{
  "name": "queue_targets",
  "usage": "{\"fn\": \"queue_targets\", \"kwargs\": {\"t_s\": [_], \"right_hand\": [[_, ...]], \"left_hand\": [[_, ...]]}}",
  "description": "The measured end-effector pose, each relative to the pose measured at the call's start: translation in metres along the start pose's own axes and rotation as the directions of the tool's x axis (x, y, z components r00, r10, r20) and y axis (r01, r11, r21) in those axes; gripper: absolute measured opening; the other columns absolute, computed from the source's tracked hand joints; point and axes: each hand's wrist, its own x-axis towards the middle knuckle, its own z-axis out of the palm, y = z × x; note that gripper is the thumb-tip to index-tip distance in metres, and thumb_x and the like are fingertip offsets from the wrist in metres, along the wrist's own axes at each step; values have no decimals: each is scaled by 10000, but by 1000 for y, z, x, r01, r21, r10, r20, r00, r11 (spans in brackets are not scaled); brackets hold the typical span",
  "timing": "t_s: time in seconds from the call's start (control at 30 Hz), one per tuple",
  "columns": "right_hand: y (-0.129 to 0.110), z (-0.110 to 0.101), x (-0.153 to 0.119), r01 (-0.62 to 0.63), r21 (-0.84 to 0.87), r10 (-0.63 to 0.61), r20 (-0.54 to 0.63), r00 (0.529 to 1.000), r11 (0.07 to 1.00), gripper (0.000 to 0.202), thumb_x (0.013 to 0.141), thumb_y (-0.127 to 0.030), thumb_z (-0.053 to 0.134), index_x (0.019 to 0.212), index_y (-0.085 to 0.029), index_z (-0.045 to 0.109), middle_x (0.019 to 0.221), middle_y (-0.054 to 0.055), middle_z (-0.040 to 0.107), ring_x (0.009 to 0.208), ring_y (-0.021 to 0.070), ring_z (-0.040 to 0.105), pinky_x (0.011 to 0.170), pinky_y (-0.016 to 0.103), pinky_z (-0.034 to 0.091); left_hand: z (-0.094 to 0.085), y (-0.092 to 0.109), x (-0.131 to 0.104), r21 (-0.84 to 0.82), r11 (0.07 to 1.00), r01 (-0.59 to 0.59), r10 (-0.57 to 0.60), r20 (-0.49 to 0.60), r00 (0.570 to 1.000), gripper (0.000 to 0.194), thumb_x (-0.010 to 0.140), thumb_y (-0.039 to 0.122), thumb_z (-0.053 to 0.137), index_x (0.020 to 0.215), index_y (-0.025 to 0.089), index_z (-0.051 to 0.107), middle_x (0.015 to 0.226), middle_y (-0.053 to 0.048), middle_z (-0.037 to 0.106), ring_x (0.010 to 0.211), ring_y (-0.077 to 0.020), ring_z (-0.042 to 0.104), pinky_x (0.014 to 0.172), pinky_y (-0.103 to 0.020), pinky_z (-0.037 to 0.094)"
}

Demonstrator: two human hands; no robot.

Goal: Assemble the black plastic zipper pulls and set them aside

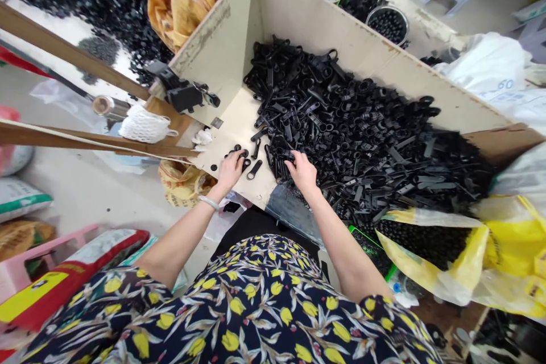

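Note:
My left hand (pixel 231 169), with a pale bracelet at the wrist, has its fingers curled on small black round parts (pixel 238 148) at the left of the worktop. Beside it lies a loose black ring-ended lever (pixel 255 169). My right hand (pixel 302 172) is at the near left edge of a large pile of black plastic parts (pixel 341 119), its thumb and fingers closing on a black part there. Its fingertips partly hide that piece. Many pile pieces are flat strips with a ring at one end.
High board walls (pixel 375 74) enclose the pile at the back. A black clamp-like device (pixel 185 96) sits on the left wall. Yellow plastic bags (pixel 507 239) stand at right, near a green-rimmed tray (pixel 371 247). A metal bowl (pixel 407 25) of black pieces stands behind the wall.

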Motion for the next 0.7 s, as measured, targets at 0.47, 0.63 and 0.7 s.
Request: {"fn": "queue_targets", "kwargs": {"t_s": [0.47, 0.63, 0.7], "right_hand": [[28, -57, -19, -172, 296, 175, 17, 984, 940, 596, 893, -697, 584, 1160, -189, 746, 808, 35, 765, 608, 170, 709, 618, 302, 599], [46, -66, 17, -300, 216, 343, -202, 917, 929, 540, 888, -651, 630, 1107, -159, 673, 935, 107, 750, 848, 252, 743, 871, 403, 581], [50, -62, 30, -331, 188, 371, -246, 895, 925, 466, 842, -573, 721, 1060, -166, 664, 981, 133, 747, 1019, 300, 715, 987, 435, 527]], "left_hand": [[79, 135, -25, -743, 591, 316, 217, 523, 824, 628, 920, 327, 682, 1499, 201, 473, 813, -1, 680, 603, -130, 603, 639, -250, 490], [78, 138, -21, -745, 456, 487, 127, 596, 793, 474, 921, 344, 690, 1335, 175, 531, 768, 16, 660, 546, -87, 550, 533, -201, 387], [72, 138, -23, -738, 387, 553, 106, 631, 768, 430, 933, 382, 680, 1293, 188, 547, 810, -8, 690, 589, -101, 589, 538, -203, 395]]}}
